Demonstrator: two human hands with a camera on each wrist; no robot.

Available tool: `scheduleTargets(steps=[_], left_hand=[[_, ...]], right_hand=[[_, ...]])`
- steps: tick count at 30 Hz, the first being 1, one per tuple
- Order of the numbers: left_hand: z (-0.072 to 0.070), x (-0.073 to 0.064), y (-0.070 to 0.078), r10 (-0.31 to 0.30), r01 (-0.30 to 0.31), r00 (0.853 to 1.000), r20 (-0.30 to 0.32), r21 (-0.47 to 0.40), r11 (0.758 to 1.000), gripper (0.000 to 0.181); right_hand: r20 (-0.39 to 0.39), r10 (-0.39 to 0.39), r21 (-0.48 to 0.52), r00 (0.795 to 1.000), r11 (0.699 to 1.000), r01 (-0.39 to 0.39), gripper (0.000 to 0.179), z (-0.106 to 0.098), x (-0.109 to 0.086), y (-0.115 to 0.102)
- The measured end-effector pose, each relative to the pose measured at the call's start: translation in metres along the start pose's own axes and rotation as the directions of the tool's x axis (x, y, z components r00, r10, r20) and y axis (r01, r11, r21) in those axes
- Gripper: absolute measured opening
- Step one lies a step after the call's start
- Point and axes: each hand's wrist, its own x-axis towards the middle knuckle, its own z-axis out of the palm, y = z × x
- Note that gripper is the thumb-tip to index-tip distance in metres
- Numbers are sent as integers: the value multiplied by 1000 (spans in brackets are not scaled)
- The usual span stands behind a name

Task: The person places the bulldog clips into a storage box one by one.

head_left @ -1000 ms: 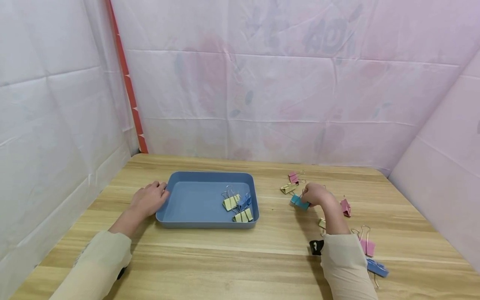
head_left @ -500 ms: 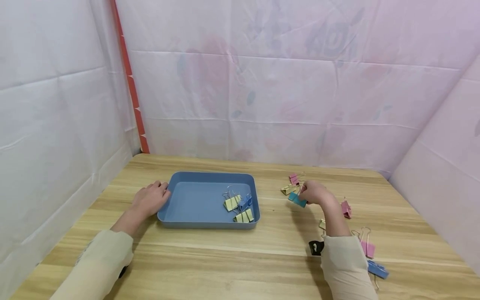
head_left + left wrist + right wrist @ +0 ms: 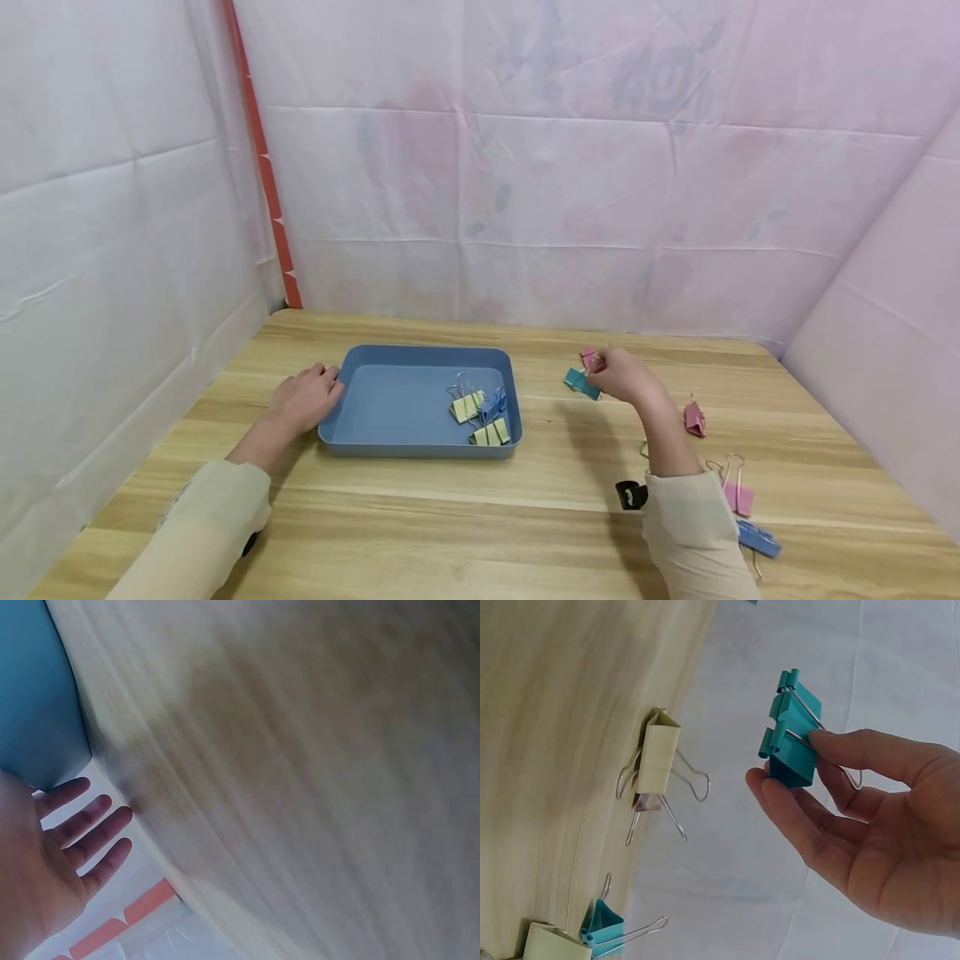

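Observation:
In the head view, my right hand (image 3: pixel 628 379) pinches a teal binder clip (image 3: pixel 582 383) above the right part of the table. The right wrist view shows the thumb and fingers on the held clip (image 3: pixel 799 720), around its body and wire handles. My left hand (image 3: pixel 306 398) touches the left rim of a blue-grey tray (image 3: pixel 390 408). Its fingers (image 3: pixel 97 840) are spread and nearly straight in the left wrist view. Inside the tray's right end lie two yellow binder clips (image 3: pixel 491 433) and a blue binder clip (image 3: pixel 491 406).
Close to the right hand are a pink clip (image 3: pixel 588 357), a cream clip (image 3: pixel 658 757) and another teal clip (image 3: pixel 604 928). Nearer the right forearm lie a dark pink clip (image 3: pixel 694 418), a pink clip (image 3: pixel 738 498), a blue clip (image 3: pixel 759 539) and a black item (image 3: pixel 630 495). Sheets (image 3: pixel 555 183) hang behind the table.
My right hand has raised the teal binder clip and carried it a little back and to the left. The left hand stays at the tray's rim.

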Motion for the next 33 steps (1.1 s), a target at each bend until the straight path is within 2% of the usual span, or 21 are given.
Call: scheduleTargets(steps=[7,13,23,30,33], left_hand=[[1,0,0,-3,3,1000,1,-3,1000,47],[2,1,-1,-3,3,1000,-5,-6,1000,47],[2,1,-1,-3,3,1000,5,4,1000,47],[2,1,-1,-9,9,1000,4,-2,1000,48],[1,1,-1,-8,8,1000,8,-3,1000,48]], right_hand=[[-48,-70,1,996,998,70,12,5,4,-10],[-130,-104,-29,986,994,102,9,14,9,-19],[-158,-109,9,981,994,112,6,30,18,-32],[-197,-176,2,964,984,180,6,39,33,-39],[-207,-178,3,962,983,183,5,44,38,-40]])
